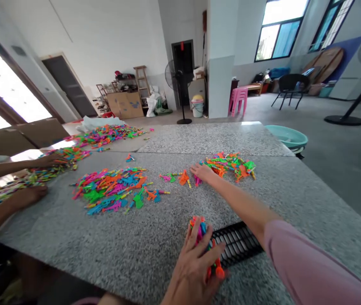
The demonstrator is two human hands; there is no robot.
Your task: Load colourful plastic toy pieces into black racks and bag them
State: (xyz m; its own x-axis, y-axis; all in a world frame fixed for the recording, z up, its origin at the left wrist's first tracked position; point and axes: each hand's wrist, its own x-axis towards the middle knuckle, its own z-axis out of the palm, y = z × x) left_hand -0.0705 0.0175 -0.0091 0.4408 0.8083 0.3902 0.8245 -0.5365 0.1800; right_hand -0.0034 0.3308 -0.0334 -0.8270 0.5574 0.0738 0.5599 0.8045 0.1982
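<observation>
My left hand [190, 267] lies over a cluster of brightly coloured small plastic toys [220, 271], its fingers spread across them. These toys sit at the left end of a black slotted tray [239, 243]; what is under the palm is hidden. Reaching farther out, my right hand [203, 173] is open, fingers stretched to the left, just above a magenta toy [197, 181]. It is beside a pile of toys [227, 163], some pistol-shaped, in orange, green, pink and blue. An orange toy [185, 178] lies just left of its fingertips.
A larger toy heap [113, 186] lies left of centre on the speckled stone table [155, 237]. Another person's hands [29, 197] work at a long heap [104, 135] along the left. A fan [180, 80] and a turquoise basin [290, 135] stand beyond the table.
</observation>
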